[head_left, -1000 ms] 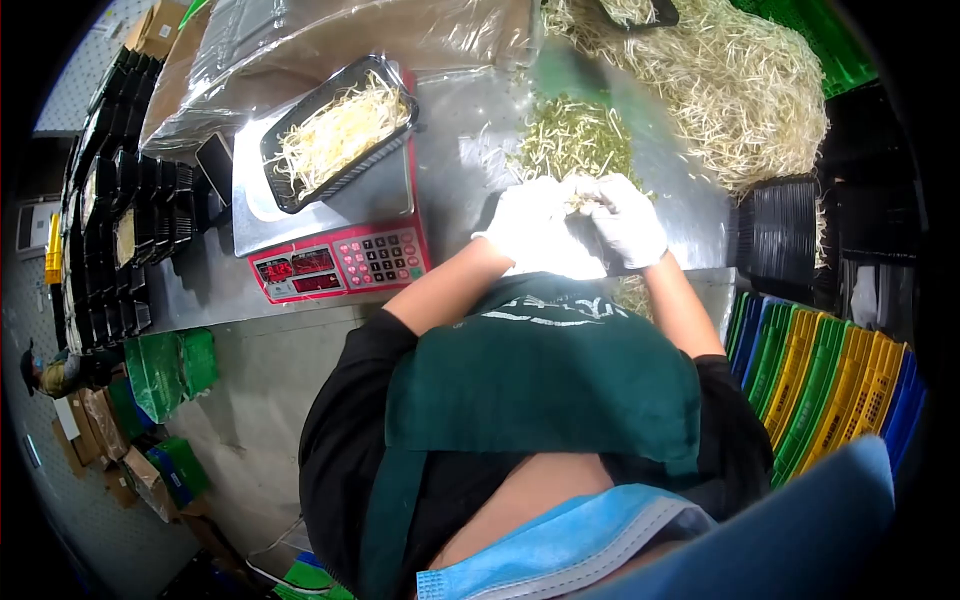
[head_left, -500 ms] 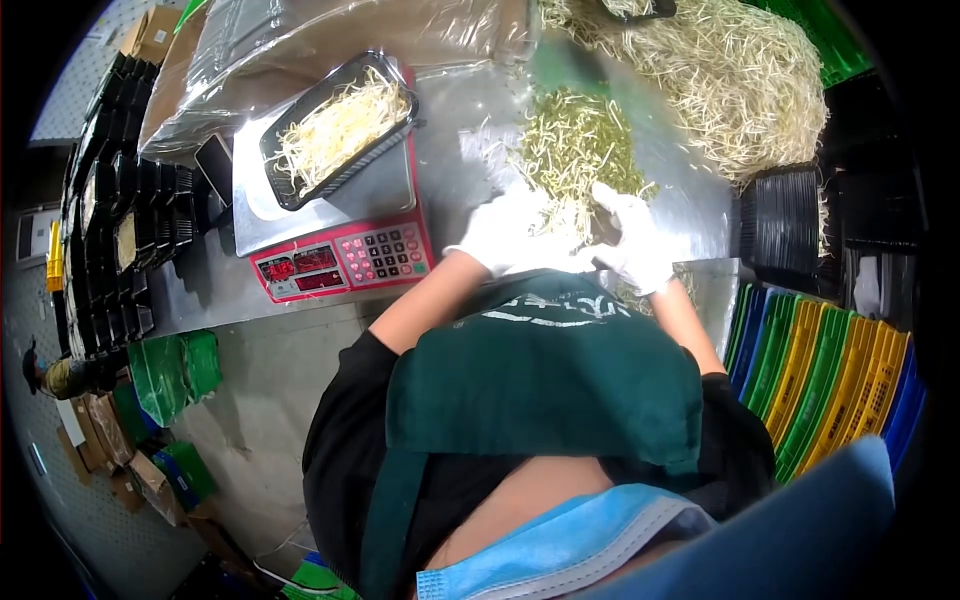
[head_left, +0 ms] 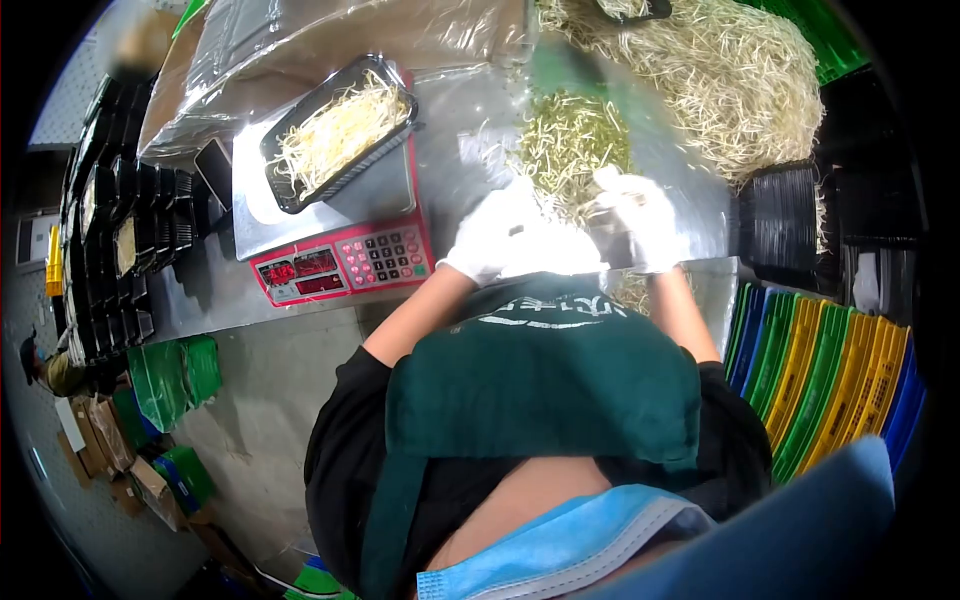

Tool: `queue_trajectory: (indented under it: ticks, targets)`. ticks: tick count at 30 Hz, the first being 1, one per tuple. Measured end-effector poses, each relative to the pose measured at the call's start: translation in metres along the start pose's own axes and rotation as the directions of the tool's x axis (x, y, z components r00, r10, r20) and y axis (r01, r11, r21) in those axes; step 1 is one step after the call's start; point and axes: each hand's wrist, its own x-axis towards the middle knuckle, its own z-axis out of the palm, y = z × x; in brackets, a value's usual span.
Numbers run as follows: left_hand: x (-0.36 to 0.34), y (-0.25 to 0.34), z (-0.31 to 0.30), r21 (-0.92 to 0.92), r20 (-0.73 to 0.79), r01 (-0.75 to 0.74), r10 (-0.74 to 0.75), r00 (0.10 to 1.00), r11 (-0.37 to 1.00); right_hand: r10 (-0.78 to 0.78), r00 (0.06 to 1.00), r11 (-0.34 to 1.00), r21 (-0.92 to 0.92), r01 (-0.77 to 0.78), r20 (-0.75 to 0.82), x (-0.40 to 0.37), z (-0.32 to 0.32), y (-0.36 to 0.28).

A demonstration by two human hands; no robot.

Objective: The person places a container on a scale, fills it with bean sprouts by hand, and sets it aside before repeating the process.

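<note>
Both my hands wear white gloves over the metal table (head_left: 455, 110). At the near left edge of a small pile of greenish sprouts (head_left: 570, 140) is my left hand (head_left: 492, 236), its fingers blurred and overexposed. My right hand (head_left: 640, 215) is at the pile's near right side, thumb and fingers pinched together around a few thin sprouts. To the left, a black tray (head_left: 375, 148) of pale sprouts (head_left: 340, 130) rests tilted on a red scale (head_left: 345, 268) with lit digits.
A large heap of sprouts (head_left: 745, 85) lies at the back right. Stacked black trays (head_left: 785, 220) stand below it, above coloured crates (head_left: 820, 370). More black trays (head_left: 130, 215) and a phone (head_left: 213, 168) are at the left. A person (head_left: 58, 374) shows at the far left.
My hands have moved slightly apart. My left hand has shifted left and towards me, while my right hand has moved a little right and its fingers have closed.
</note>
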Motion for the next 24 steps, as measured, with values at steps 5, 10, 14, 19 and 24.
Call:
queue_trajectory:
  ticks: [5, 10, 14, 19, 24]
  targets:
    - [0.007, -0.005, 0.032, 0.409, -0.267, -0.137, 0.262, 0.927, 0.902, -0.312, 0.91, 0.923, 0.138, 0.358, -0.272, -0.011, -0.11, -0.097]
    - [0.036, 0.008, 0.064, 0.661, -0.007, -0.208, 0.283, 0.959, 0.721, -0.542, 0.65, 0.84, -0.331, 0.43, -0.532, -0.032, -0.242, -0.145]
    - [0.051, 0.0, 0.044, 0.706, -0.168, -0.173, 0.399, 0.901, 0.687, -0.129, 0.804, 0.644, -0.666, -0.377, -0.58, -0.036, -0.244, -0.146]
    - [0.022, -0.027, 0.034, 0.561, -0.207, 0.126, -0.009, 0.978, 0.818, -0.362, 0.779, 0.829, -0.559, 0.017, -0.513, -0.048, -0.203, -0.121]
    - [0.002, -0.008, 0.047, 0.309, -0.048, -0.063, 0.082, 0.996, 0.949, -0.402, 0.906, 0.681, -0.618, 0.393, 0.133, 0.026, -0.111, 0.021]
